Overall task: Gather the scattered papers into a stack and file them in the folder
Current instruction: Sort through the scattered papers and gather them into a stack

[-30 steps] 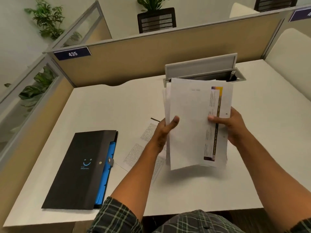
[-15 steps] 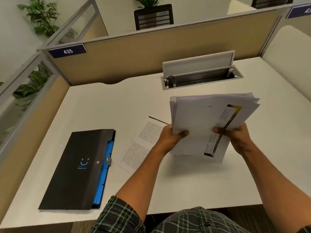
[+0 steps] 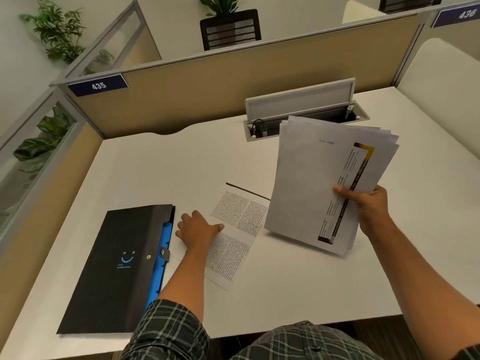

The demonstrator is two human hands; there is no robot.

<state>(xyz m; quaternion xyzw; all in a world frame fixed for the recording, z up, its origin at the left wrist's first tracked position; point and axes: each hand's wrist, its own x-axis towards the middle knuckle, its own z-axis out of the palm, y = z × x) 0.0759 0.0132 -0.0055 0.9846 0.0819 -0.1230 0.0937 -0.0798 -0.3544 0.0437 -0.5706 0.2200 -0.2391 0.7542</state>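
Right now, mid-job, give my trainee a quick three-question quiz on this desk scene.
1. True or false: the black folder lies closed on the desk.
2. Which hand holds the paper stack?
A. left hand
B. right hand
C. both
3. Fill in: the left hand rests on a loose printed ____ lying flat between the folder and the stack.

Key: 1 true; 2 B; 3 sheet.

White desk [image 3: 155, 162] inside tan cubicle partitions [image 3: 207, 92], potted plants [image 3: 55, 29] behind
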